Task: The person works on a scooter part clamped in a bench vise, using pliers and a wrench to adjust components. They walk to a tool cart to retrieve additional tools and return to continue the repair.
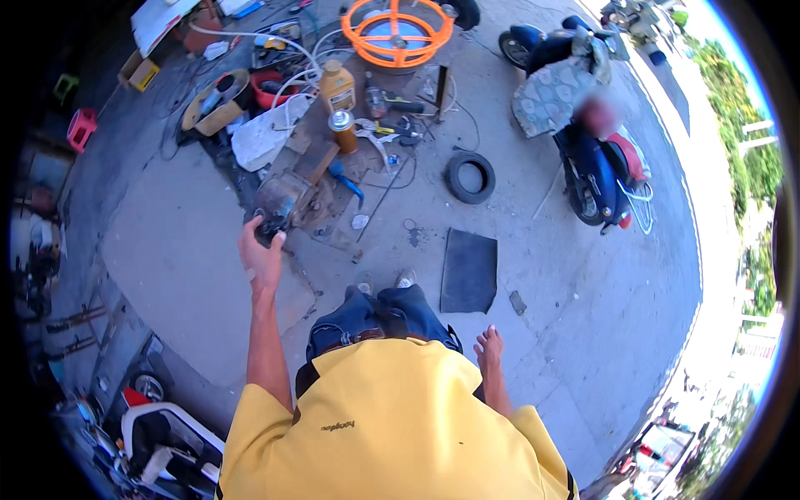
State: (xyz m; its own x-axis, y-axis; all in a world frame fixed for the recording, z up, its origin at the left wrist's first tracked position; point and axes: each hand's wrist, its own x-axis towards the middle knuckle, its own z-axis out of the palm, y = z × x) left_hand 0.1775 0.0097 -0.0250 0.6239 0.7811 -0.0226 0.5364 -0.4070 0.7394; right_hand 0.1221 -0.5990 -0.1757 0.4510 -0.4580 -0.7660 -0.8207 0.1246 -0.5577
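My left hand (263,254) reaches forward, its thumb and fingers closed around a small dark part (272,227) at the near end of a grimy metal machine housing (282,196). Whether that part is loose or fixed to the housing cannot be made out. Just right of the housing are a rusty flat bar (323,162) and a blue-handled tool (347,183). A spray can with a silver cap (342,133) and a yellow plastic bottle (337,87) stand upright behind them. My right hand (490,340) hangs by my side, fingers loosely apart, holding nothing.
A cordless drill (387,102), pliers and cables lie beyond the bottle, near an orange round frame (397,33). On the floor rest a small tyre (470,177) and a black rubber sheet (469,271). A person in a patterned shirt (554,96) is by a blue scooter (592,179).
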